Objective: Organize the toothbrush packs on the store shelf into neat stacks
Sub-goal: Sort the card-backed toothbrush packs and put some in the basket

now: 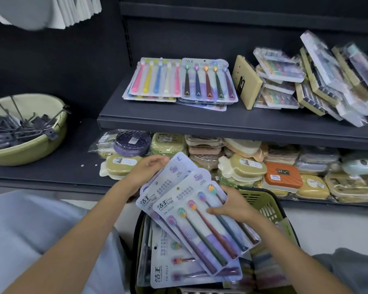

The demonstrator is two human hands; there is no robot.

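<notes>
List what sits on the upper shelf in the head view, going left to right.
Stack of bright-handled toothbrush packs → stack of dark-handled toothbrush packs → yellow box leaning on edge → messy heap of clear-lidded packs reaching the right edge of the picture.

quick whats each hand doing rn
Left hand: grips the fanned toothbrush packs at their top edge.
Right hand: holds the same packs from the right side.

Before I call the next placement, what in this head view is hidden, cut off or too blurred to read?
- Basket: its contents lie under the held packs; count unknown.
- Box pile, upper shelf: motion-blurred and cut by the right edge.
- Left hand: fingertips hidden behind the packs.
- White hanging items: cut by the top edge.
</notes>
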